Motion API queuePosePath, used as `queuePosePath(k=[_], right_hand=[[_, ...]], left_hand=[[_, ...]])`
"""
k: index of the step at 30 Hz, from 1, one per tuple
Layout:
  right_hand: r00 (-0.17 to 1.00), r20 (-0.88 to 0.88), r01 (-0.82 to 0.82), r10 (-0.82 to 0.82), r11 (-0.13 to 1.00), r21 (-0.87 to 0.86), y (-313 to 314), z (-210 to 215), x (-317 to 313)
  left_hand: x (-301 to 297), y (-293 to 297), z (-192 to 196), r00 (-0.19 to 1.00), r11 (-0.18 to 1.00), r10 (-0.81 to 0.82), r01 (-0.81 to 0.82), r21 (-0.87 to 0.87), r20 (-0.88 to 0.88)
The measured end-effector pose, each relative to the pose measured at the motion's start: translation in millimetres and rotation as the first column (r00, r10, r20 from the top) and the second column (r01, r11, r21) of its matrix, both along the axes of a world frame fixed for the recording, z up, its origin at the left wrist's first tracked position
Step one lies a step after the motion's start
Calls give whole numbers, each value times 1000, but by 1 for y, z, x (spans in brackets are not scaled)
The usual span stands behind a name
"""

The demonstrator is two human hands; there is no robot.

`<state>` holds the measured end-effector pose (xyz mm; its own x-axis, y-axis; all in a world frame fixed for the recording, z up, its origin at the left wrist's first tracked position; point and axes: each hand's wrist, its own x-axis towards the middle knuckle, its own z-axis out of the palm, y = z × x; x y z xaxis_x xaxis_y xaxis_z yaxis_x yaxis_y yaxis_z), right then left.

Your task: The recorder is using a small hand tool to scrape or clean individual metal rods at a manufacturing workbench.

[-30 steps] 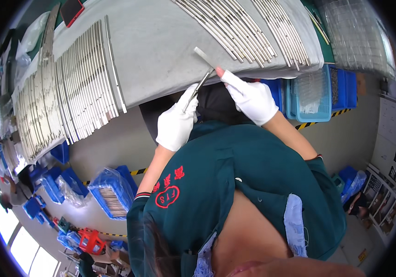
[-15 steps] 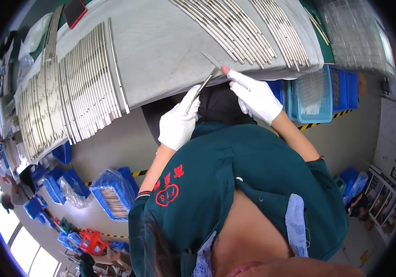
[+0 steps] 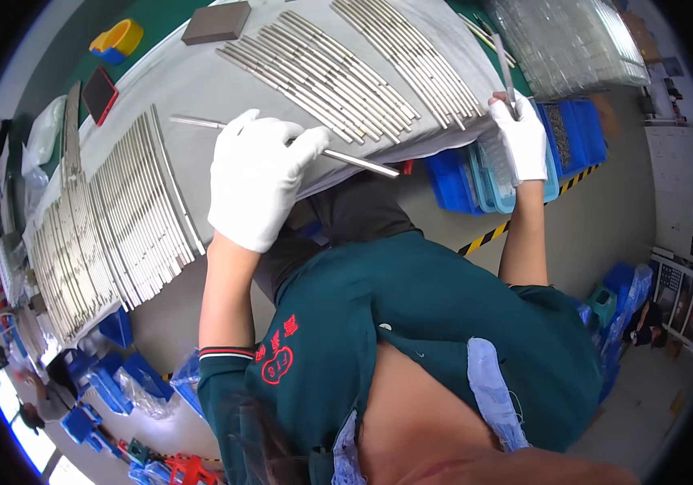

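The left hand, in a white glove, is closed around a long thin silver metal rod near its middle, so both ends stick out, left and right, over the grey cloth-covered table. The right hand, also gloved, pinches a second slim metal rod that points up and away, at the table's right edge. The long overhang could swing the held rod into the neat rows of silver rods just beyond the left hand and knock them askew; a looser hold could drop it toward the blue plastic bins below. More laid-out rods lie at the left.
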<state>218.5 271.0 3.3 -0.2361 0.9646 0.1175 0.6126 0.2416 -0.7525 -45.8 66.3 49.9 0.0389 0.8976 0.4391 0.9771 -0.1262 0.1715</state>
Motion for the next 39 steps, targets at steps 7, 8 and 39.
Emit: queuePosePath(k=[7, 8, 39], right_hand=[[965, 260, 38, 26, 971, -238, 12, -17, 11], [966, 258, 37, 27, 970, -239, 11, -16, 9], [734, -284, -649, 618, 513, -562, -104, 9, -67]], left_hand=[[0, 11, -54, 939, 947, 321, -316, -54, 123], [0, 11, -61, 944, 952, 307, -305, -29, 120], [43, -78, -70, -49, 841, 540, -11, -541, 840]])
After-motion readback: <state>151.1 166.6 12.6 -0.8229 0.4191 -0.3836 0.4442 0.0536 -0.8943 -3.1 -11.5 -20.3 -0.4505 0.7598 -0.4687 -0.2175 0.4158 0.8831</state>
